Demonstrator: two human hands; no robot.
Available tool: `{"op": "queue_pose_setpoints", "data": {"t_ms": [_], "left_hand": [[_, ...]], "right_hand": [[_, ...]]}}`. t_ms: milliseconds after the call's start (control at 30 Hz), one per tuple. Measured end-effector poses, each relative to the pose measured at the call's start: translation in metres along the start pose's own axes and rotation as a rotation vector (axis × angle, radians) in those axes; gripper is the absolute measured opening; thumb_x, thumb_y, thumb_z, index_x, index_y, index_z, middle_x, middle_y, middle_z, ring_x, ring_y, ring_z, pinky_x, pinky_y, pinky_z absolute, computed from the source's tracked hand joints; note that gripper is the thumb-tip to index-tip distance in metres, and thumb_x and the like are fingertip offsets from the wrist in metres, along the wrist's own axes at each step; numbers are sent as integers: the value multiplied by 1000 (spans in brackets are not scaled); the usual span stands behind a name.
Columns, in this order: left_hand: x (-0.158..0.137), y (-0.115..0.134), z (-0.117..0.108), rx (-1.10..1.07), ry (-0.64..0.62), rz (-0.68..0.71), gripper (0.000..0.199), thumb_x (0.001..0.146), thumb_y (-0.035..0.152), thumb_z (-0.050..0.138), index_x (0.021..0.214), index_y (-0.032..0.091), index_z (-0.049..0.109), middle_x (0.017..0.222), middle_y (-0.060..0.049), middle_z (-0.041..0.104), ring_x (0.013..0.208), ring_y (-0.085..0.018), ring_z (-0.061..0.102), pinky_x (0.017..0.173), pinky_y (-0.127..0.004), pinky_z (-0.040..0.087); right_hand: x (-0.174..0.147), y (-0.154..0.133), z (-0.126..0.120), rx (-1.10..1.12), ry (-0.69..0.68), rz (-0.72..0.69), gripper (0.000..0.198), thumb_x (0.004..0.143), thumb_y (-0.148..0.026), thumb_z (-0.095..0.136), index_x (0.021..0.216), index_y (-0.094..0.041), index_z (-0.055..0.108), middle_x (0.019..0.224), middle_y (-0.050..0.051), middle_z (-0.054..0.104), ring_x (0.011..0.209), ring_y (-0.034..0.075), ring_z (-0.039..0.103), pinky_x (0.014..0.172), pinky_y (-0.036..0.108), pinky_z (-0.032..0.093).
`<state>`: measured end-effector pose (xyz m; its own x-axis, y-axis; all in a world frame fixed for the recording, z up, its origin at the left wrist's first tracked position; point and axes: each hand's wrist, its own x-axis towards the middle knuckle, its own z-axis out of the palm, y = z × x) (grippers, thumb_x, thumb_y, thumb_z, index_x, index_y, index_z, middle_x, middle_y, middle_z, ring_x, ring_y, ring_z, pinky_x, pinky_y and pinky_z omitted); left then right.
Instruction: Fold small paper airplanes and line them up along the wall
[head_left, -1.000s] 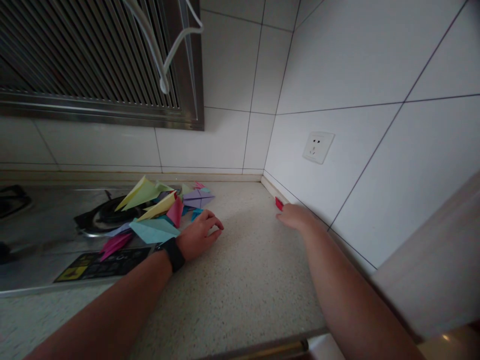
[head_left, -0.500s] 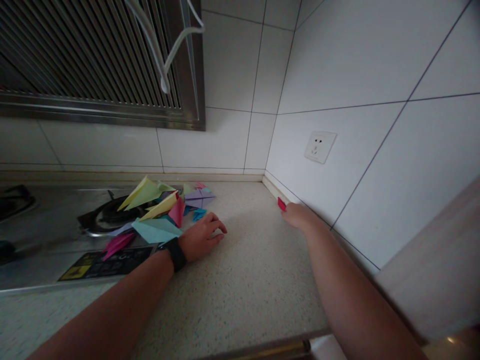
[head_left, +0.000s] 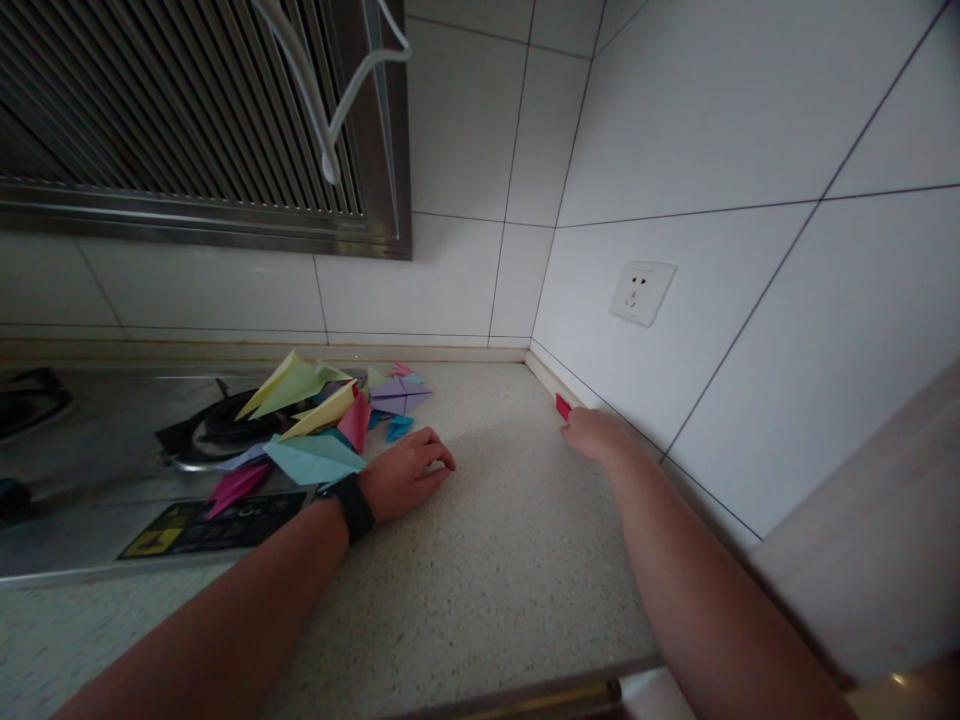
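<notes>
In the head view, the right hand [head_left: 596, 434] reaches to the far right of the table [head_left: 480, 590], close to the foot of the tiled wall [head_left: 720, 300] and below the socket [head_left: 643, 293]; its fingers are drawn together around the near end of a small red piece [head_left: 562, 407], though whether they pinch it or only touch it I cannot tell; the red piece shows just past the fingertips, beside the wall's base strip; the left hand [head_left: 405, 475], with a dark wristband [head_left: 351, 507] behind it, is low over the table, fingers loosely bent, a narrow gap between thumb and forefinger, nothing visible in them; nearest to it are a light blue folded paper [head_left: 315, 458] and a small blue piece [head_left: 399, 428], with a purple folded paper [head_left: 401, 396] farther back and more folded sheets on the stove [head_left: 75, 540]; the red piece looks like folded paper too, so I judge it very light, fairly stiff along its creases but easily crushed; a gentle pinch across a thick folded edge would suit it, since loose flaps would probably bend.
</notes>
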<state>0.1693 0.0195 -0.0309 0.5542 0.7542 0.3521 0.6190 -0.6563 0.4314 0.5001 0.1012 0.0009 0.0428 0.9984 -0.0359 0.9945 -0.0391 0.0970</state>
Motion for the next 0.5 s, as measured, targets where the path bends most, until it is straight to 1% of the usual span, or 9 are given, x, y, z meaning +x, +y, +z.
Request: {"op": "queue_pose_setpoints", "data": {"t_ms": [167,233,267,300,367,400,433,500], "left_hand": [[0,2,-2,3,-8,6,19,87,24,50,96,21,67,98,-7,56,91,-18,55,84,-33,45],[1,3,-2,7,-17,5,19,88,24,50,96,20,67,97,-6,57,89,-18,56,82,-32,45],[1,3,-2,8,-22,3,19,88,24,50,96,20,67,96,-6,57,88,-17,56,81,-31,45],[1,3,-3,10,-27,2,19,88,23,50,96,20,67,95,-6,58,87,-17,56,80,-31,45],[1,4,-3,13,-30,-1,19,88,23,50,96,20,67,94,-5,58,86,-16,56,78,-29,45],[1,4,-3,16,-27,-1,19,88,23,50,96,20,67,94,-5,59,86,-16,56,78,-29,45],[1,4,-2,19,-23,0,19,88,23,50,96,20,67,93,-5,59,85,-16,57,77,-28,45],[2,3,-2,30,-12,5,19,88,22,51,95,20,67,91,-5,60,85,-16,57,76,-28,45]], "right_hand": [[-5,-8,-1,30,21,-31,42,88,-37,44,109,-8,66,106,25,66,95,34,65,74,39,47],[-8,-19,0,59,31,-82,40,89,-38,44,106,-11,68,103,21,68,94,30,65,75,36,46],[-10,-27,1,89,40,-133,38,90,-39,44,105,-14,69,102,18,69,93,27,65,76,34,45],[-14,-37,2,130,54,-203,36,91,-38,44,104,-17,69,100,14,70,92,24,65,76,31,44],[-23,-59,6,299,111,-470,31,91,-35,47,102,-18,69,97,11,70,88,20,64,75,28,43],[-28,-71,8,370,114,-598,28,90,-34,49,100,-19,70,94,9,70,84,18,63,73,27,42],[-33,-82,11,413,76,-711,25,89,-33,51,98,-20,70,90,7,70,80,17,62,70,26,41],[-44,-100,15,452,3,-853,21,87,-31,54,98,-21,68,81,3,69,70,14,59,63,24,39]]}}
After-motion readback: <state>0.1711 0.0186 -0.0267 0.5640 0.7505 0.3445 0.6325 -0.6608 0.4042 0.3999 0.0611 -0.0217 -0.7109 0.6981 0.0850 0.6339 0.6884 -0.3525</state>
